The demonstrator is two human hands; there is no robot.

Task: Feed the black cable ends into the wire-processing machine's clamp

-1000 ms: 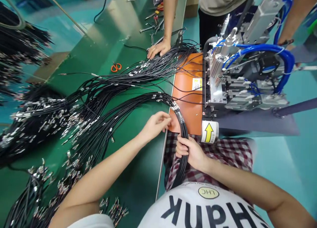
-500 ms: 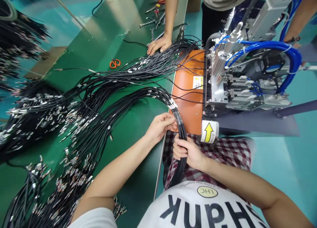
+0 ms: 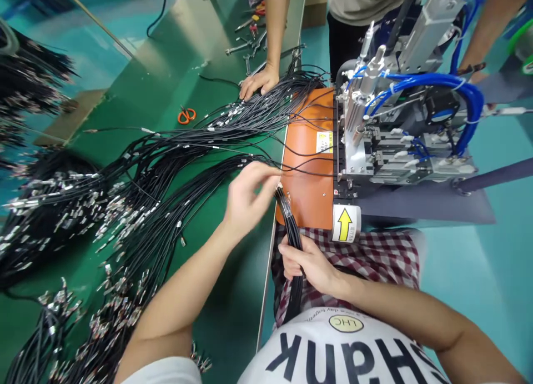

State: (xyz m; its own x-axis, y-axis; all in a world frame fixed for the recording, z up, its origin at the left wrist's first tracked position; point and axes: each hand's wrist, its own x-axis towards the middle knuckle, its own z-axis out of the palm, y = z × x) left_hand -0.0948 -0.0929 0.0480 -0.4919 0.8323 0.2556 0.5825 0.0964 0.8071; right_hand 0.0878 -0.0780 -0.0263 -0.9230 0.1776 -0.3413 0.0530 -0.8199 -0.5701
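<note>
A thick bundle of black cables [image 3: 291, 234] with small metal ferrules curves off the green table and runs down over my lap. My right hand [image 3: 306, 262] is wrapped round this bundle just below the table edge. My left hand [image 3: 247, 198] is closed on the same bundle higher up, at the bend near the table edge, fingers curled over the cables. Many more black cables [image 3: 137, 184] spread across the green table [image 3: 233, 300] to the left.
An orange plate [image 3: 308, 195] carries a metal machine [image 3: 383, 134] with blue hoses on the right; a yellow arrow label [image 3: 345, 224] sits at its near corner. Another person's hand [image 3: 258, 83] rests on cables farther up. Orange scissors [image 3: 186, 115] and hand tools [image 3: 250, 34] lie beyond.
My left hand moved up and left along the bundle and closed over its bend. The arc of cables has been pulled in tighter. My right hand keeps its grip.
</note>
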